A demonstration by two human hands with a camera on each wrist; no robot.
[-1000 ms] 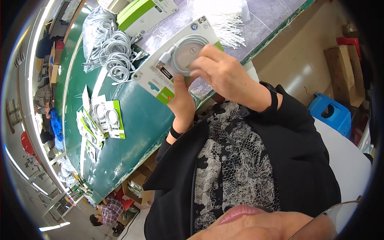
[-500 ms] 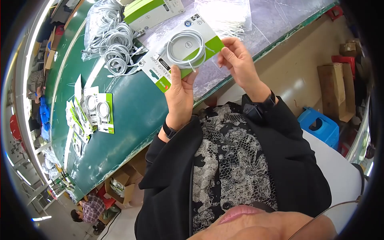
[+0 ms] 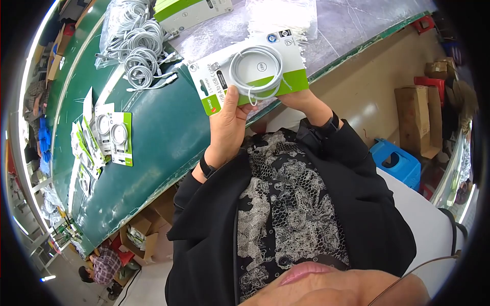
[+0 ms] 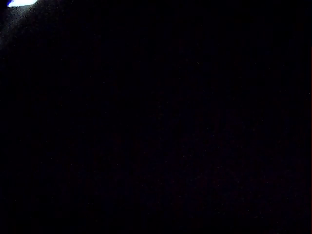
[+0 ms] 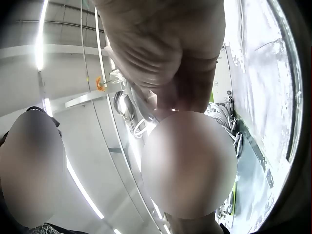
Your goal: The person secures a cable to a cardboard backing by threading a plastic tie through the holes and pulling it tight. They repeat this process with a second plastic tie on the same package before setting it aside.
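Note:
In the head view, a white and green card (image 3: 201, 84) with a coiled white cable (image 3: 234, 76) on its front is held up over the table edge. The left hand (image 3: 226, 127) grips its lower edge, thumb across the front and other fingers partly behind. At the lower right edge is the right hand (image 3: 308, 106); its fingers are hidden behind the card, so their grip cannot be told. Thin white tie ends stick out from the coil. The right wrist view shows the creased palm of the right hand (image 5: 168, 46) close up. The left wrist view is almost wholly black.
Several carded cables (image 3: 119, 135) lie on the green table (image 3: 153, 137) at left. Beyond are loose grey cable coils (image 3: 140, 66), stacked cards (image 3: 189, 15) and white ties (image 3: 278, 18). A blue stool (image 3: 395, 160) and a cardboard box (image 3: 412, 120) stand on the floor at right.
The card has tilted closer to level and its coil has shifted right. The right hand, earlier over the coil and then at the card's right corner, has moved down behind the lower edge.

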